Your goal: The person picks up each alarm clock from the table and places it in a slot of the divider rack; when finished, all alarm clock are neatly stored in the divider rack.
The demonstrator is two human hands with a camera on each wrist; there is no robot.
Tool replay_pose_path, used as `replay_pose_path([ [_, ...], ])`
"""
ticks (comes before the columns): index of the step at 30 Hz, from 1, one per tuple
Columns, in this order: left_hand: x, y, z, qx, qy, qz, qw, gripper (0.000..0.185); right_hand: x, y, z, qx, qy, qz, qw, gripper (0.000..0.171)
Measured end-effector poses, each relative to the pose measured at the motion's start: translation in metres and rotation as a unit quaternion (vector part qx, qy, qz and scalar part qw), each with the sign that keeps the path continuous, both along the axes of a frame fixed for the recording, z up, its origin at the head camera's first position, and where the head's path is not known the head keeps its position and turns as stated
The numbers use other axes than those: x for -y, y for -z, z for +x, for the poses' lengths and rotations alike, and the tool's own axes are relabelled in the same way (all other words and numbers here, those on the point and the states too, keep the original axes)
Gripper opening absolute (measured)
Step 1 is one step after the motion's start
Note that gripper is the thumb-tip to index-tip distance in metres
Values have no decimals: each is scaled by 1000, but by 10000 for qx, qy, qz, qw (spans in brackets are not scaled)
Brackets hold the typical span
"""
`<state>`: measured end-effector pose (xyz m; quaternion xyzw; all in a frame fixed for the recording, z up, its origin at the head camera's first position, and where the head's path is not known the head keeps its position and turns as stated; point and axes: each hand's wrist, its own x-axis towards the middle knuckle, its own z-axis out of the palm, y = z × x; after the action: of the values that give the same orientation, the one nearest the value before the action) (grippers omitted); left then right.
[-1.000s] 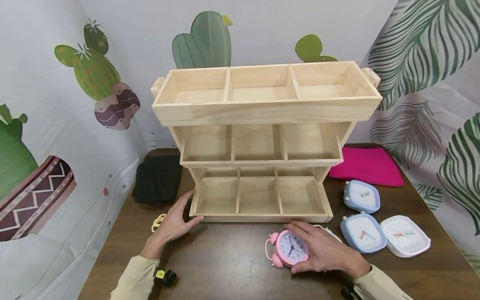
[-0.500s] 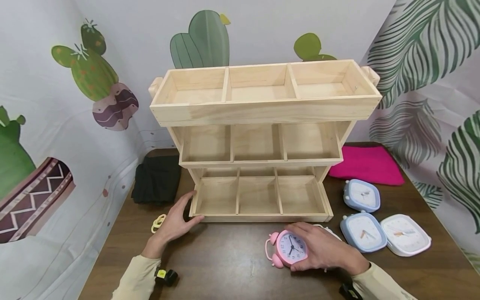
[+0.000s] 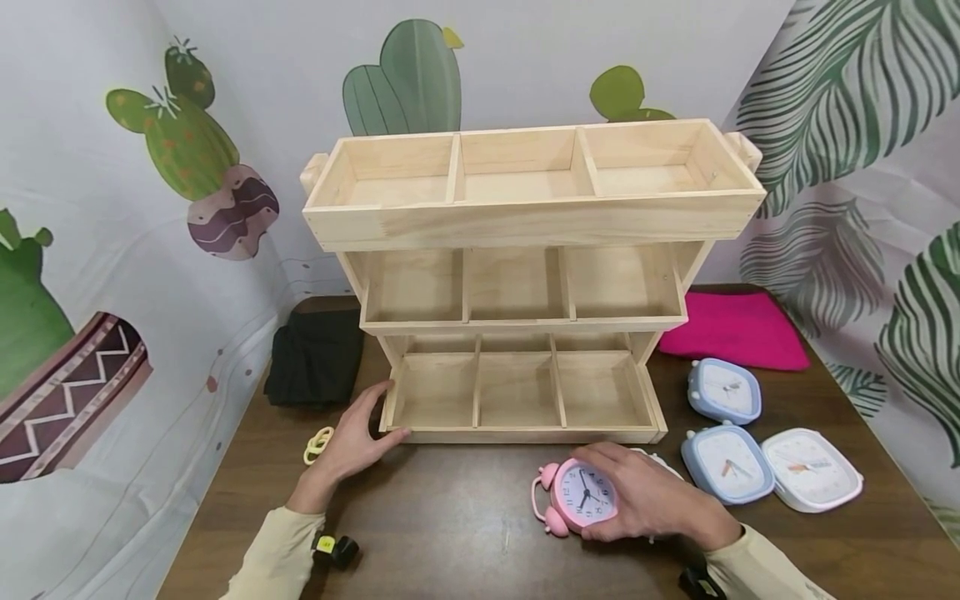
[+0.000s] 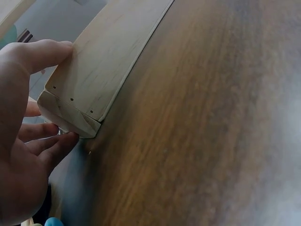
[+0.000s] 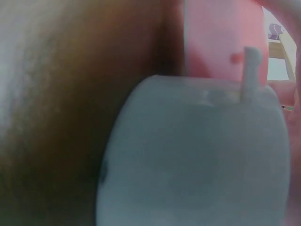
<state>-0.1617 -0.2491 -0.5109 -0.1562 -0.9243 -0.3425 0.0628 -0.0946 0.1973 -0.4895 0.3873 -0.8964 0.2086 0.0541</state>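
Note:
A three-tier wooden shelf (image 3: 525,225) with divided compartments stands in the middle. My left hand (image 3: 345,450) holds its lower left corner, thumb on the front board and fingers at the side, as the left wrist view shows. On the table before the shelf, a round pink twin-bell alarm clock (image 3: 583,493) lies face up with its handle to the left. My right hand (image 3: 648,498) grips the pink clock from the right, thumb at the near edge. Behind that hand a white clock (image 3: 660,460) is mostly hidden; its pale casing (image 5: 193,155) fills much of the right wrist view.
Right of my right hand lie two blue clocks, one farther back (image 3: 724,392) and one nearer (image 3: 727,465), beside a white square clock (image 3: 812,471). A pink cloth (image 3: 738,332) lies behind them. Black cloth (image 3: 313,358) and a yellow ring-shaped item (image 3: 318,446) sit at the left.

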Motion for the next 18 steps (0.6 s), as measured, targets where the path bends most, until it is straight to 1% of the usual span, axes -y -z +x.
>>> replay_pose_path([
  [6, -1, -1, -1, 57, -56, -41, 10000, 82, 0, -2, 0, -136, -71, -71, 9999, 89],
  [11, -2, -2, 0, 121, -60, 46, 9999, 83, 0, -2, -1, -222, -164, -159, 9995, 87],
  [18, -2, -5, 1, 224, -18, 188, 9996, 81, 1, -7, -1, -271, -198, -155, 9993, 87],
])
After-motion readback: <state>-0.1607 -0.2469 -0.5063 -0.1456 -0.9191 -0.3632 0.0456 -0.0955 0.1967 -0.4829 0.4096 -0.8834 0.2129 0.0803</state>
